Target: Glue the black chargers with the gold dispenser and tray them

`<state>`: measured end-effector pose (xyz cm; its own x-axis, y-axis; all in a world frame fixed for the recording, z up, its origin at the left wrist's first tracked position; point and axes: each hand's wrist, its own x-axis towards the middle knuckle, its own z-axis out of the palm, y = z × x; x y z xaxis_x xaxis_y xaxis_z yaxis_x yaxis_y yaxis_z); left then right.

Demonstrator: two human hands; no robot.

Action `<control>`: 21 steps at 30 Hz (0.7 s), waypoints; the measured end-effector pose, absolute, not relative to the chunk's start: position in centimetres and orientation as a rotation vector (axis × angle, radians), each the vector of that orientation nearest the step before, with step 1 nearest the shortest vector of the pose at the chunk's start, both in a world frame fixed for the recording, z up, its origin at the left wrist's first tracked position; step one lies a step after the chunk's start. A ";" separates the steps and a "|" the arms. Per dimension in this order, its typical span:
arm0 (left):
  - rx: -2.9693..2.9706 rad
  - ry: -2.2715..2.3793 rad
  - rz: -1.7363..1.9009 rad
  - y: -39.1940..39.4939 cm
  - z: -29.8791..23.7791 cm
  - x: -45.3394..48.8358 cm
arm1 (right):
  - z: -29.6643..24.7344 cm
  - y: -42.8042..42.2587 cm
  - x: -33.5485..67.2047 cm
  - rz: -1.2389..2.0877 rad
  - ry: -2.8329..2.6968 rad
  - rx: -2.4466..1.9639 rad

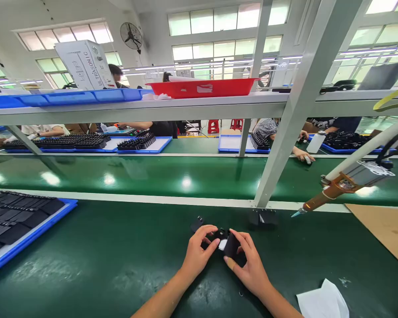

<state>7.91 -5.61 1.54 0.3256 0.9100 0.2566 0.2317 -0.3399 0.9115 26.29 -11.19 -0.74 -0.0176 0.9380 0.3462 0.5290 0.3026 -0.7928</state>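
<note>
two bare forearms, no sleeves, left grip [197, 255], right grip [250, 265], tan fingertip bandage on right grip

Factory assembly line

A green conveyor belt [185, 176] runs between workbenches, with blue trays [146, 148] of black parts (workers seated opposite) under high windows [219, 20].

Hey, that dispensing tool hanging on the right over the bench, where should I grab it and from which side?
Grip the glue dispenser around its copper-coloured body, behind the tapered nozzle, probably with the right hand, which is nearer. It hangs tilted, tip pointing down-left toward the bench, with the hose rising up-right. Come from the near side, below the hose, keeping fingers off the tip.
</note>
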 end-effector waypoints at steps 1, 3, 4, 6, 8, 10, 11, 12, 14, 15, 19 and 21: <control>1.795 1.024 1.045 -5.5 1.5 7.9 | -0.7 -11.2 26.3 0.574 -1.667 -1.348; 1.831 1.032 1.009 -5.5 1.5 7.8 | -0.5 -11.2 26.2 0.573 -1.653 -1.348; 1.849 1.038 0.988 -5.6 1.4 7.8 | -0.5 -11.2 26.2 0.577 -1.646 -1.350; 1.870 1.046 0.957 -5.8 1.2 7.9 | -0.4 -11.2 26.3 0.591 -1.629 -1.355; 1.857 1.033 0.926 -6.3 0.9 8.2 | -0.5 -11.2 26.3 0.597 -1.615 -1.360; 1.800 0.999 0.887 -6.9 0.5 8.6 | -0.7 -11.2 26.2 0.592 -1.603 -1.358; 1.760 0.985 0.872 -7.3 0.2 8.8 | -0.8 -11.3 26.1 0.586 -1.603 -1.351; 1.718 0.975 0.864 -7.6 0.0 9.1 | -0.9 -11.3 25.9 0.577 -1.606 -1.344; 1.622 0.974 0.865 -7.9 -0.5 9.5 | -1.1 -11.3 25.6 0.549 -1.620 -1.333; 1.572 0.979 0.867 -7.9 -0.8 9.6 | -1.2 -11.3 25.4 0.529 -1.632 -1.330; 1.405 0.922 0.876 -7.5 -1.3 9.8 | -1.2 -11.1 25.1 0.454 -1.661 -1.329; 1.368 0.861 0.910 -7.4 -1.0 9.6 | -0.9 -11.1 25.2 0.430 -1.651 -1.323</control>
<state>9.65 -7.45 -0.98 0.4158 0.9093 0.0180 -0.0324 -0.0050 0.9995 25.22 -11.13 -0.86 0.0290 0.8944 0.4463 0.5630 0.3543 -0.7466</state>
